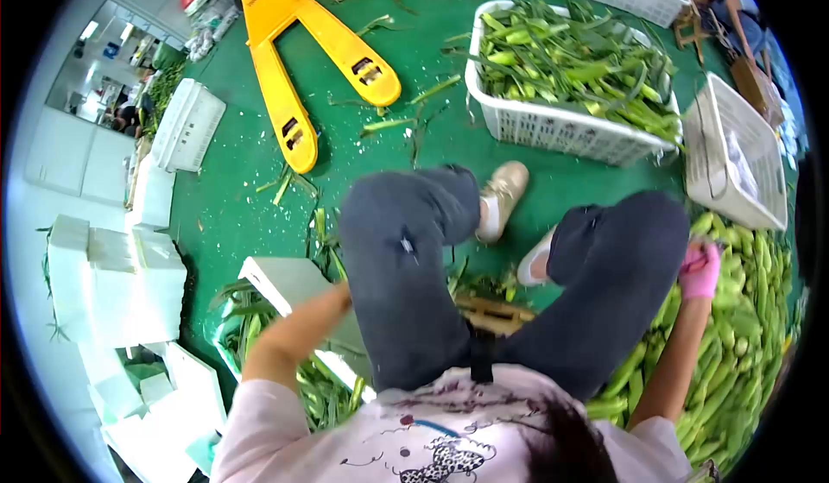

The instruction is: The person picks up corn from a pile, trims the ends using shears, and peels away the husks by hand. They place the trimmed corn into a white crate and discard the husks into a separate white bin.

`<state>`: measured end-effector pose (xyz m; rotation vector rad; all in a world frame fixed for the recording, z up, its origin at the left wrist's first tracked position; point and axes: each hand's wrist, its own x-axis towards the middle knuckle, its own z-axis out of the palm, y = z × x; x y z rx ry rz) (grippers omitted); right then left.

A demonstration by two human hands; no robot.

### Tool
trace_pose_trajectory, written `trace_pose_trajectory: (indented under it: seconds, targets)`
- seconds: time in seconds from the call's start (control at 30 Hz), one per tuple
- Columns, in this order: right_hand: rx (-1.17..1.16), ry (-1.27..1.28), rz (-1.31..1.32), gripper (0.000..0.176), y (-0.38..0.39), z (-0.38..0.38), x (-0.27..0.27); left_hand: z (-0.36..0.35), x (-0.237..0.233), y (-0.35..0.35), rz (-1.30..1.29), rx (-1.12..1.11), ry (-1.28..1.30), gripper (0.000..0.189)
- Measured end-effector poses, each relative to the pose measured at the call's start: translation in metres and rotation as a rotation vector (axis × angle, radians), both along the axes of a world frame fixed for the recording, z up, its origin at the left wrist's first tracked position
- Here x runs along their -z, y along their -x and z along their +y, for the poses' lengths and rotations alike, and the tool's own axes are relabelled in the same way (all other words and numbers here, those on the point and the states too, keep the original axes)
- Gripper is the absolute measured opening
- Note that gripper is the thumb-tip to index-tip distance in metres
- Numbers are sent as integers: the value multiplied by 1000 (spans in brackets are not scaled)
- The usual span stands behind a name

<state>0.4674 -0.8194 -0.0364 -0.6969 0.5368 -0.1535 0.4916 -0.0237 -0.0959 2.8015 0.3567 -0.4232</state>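
My right hand [700,269], in a pink glove, is at the left edge of a large heap of green corn ears [734,336] beside my right knee. Its fingers are closed, and a small dark thing shows at the fingertips; I cannot tell what it is. My left forearm [298,332] reaches forward past my left thigh, and the hand is hidden behind the leg. Close to that forearm are a white foam box [298,277] and a container of long green leaves [324,397].
A white crate of green husks [570,125] stands ahead, with another white crate [704,151] to its right. A yellow pallet jack [298,60] lies front left. White foam boxes [112,284] line the left wall. Leaf scraps litter the green floor [216,198].
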Motion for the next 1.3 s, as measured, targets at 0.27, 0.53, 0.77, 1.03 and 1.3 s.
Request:
trace_pose_trajectory:
  seconds: [0.27,0.53,0.77,1.03,1.3]
  targets:
    - [-127,9,364,51,-113,20,88,-68,75,48,446,-151,44,33]
    - [135,183,622,35,-58,16,124,-76,60,-67,691,-14,28,31]
    - [610,320,839,51,-10,94,55,-128,79,-243,769,423,-53,30]
    - [790,530,866,50,77,200,-7,-139,109,-321,815,962,-138,29]
    - [1308,701,1513,39,138,586,-114,-190,123,-313,891,1667,-36,27]
